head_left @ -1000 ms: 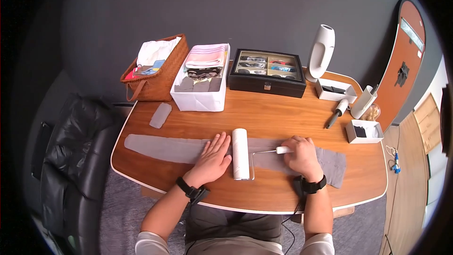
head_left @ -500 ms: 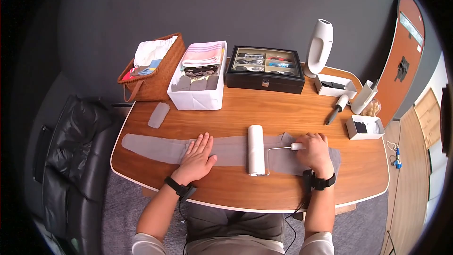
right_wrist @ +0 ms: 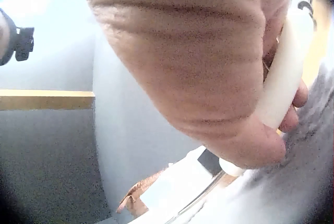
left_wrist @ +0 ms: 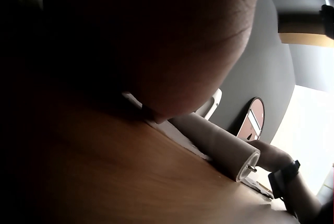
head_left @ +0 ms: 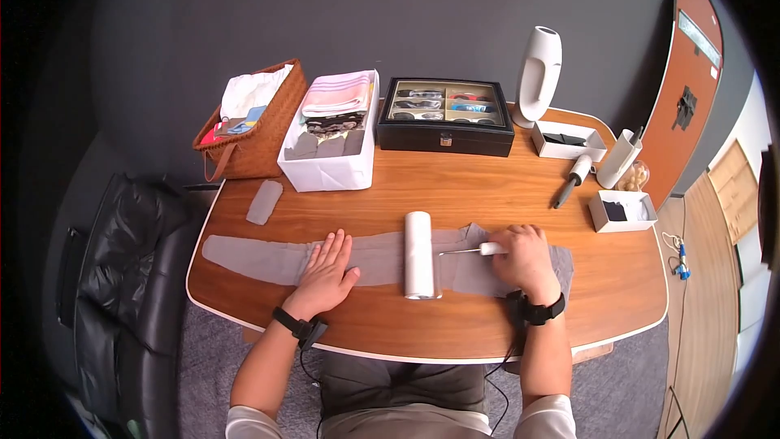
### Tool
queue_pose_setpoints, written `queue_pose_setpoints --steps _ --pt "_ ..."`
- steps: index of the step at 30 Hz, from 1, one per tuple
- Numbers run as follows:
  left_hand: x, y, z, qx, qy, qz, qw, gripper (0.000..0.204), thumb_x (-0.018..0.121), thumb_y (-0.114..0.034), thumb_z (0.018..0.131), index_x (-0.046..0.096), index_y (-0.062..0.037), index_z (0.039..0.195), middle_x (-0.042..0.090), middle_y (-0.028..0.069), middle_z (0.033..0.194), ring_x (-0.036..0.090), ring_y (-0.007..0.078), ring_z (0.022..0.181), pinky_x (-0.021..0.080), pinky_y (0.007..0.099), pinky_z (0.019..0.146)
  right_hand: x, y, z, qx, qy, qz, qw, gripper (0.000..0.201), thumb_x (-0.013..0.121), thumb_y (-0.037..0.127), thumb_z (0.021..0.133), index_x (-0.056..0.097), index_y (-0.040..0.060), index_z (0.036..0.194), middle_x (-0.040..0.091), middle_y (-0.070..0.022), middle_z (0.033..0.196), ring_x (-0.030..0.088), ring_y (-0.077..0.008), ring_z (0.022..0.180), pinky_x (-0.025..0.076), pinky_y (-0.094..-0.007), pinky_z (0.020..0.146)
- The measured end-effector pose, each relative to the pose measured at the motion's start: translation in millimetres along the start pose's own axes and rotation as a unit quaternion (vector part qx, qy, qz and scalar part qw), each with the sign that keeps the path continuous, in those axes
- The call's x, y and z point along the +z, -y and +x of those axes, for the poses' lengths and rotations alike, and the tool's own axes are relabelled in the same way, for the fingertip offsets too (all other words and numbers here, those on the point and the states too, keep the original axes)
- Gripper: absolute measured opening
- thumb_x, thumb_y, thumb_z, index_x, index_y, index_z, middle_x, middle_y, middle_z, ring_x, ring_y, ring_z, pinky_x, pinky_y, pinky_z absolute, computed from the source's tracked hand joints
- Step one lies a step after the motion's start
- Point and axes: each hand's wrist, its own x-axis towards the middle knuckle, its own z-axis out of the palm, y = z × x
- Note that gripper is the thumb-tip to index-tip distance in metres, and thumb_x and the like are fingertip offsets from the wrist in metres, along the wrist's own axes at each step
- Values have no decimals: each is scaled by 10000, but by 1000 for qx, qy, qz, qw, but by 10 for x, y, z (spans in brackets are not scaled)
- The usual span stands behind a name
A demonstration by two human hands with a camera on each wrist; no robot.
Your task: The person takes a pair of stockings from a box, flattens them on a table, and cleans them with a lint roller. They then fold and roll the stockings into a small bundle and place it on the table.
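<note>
A long strip of thin grey fabric point(head_left: 378, 262), shaped like a stocking, lies flat across the desk. Across its middle rests a wide white lint roller point(head_left: 419, 256) on a wire frame. My right hand point(head_left: 524, 258) grips the roller's white handle point(right_wrist: 286, 72) over the right part of the fabric, fingers and thumb wrapped round it in the right wrist view. Left of the roller, my left hand point(head_left: 327, 272) presses on the fabric with its fingers straight. In the left wrist view the palm blocks much of the scene, with the roller's end point(left_wrist: 250, 166) beyond it.
A small folded grey cloth point(head_left: 264, 202) lies at left. Along the back stand a wicker basket point(head_left: 260, 142), a white fabric bin point(head_left: 329, 175), a black eyewear case point(head_left: 447, 140) and a white vase point(head_left: 538, 73). At right are a small lint roller point(head_left: 574, 180) and white trays point(head_left: 621, 211).
The roller went right over the fabric with my right hand, then partly back left. My left hand slid left along the fabric and stayed flat. The head view shifted slightly.
</note>
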Motion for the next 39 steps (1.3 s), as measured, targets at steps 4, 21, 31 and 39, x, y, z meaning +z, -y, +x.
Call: queue_pose_setpoints --steps 4,21,31,39 --pt "-10 51 -29 -2 4 -5 1000 781 419 -456 1172 180 -13 1769 139 201 1860 75 328 1734 63 472 1391 -61 -253 -17 43 -31 -48 997 240 741 98 782 843 162 990 746 -98 993 673 -365 1098 458 -499 1133" --pt "11 158 -30 -13 -12 1 1000 794 447 -474 1155 201 -37 1770 151 204 1857 107 353 1728 102 498 1388 122 -107 -10 -14 -18 -36 999 195 778 154 802 844 173 985 730 -98 974 679 -342 1078 470 -511 1130" --pt "-131 6 -15 -42 22 18 999 809 420 -480 1168 170 5 1765 124 233 1854 73 355 1731 76 479 1392 183 72 21 -32 21 6 999 53 797 166 831 759 138 855 724 -102 962 702 -336 1029 525 -483 958" --pt "-131 -38 -6 -48 0 52 998 797 426 -493 1150 243 -2 1751 176 210 1850 129 356 1723 106 532 1386 -29 82 24 -48 -32 48 997 101 810 141 840 725 102 878 707 -70 847 708 -321 885 516 -449 876"
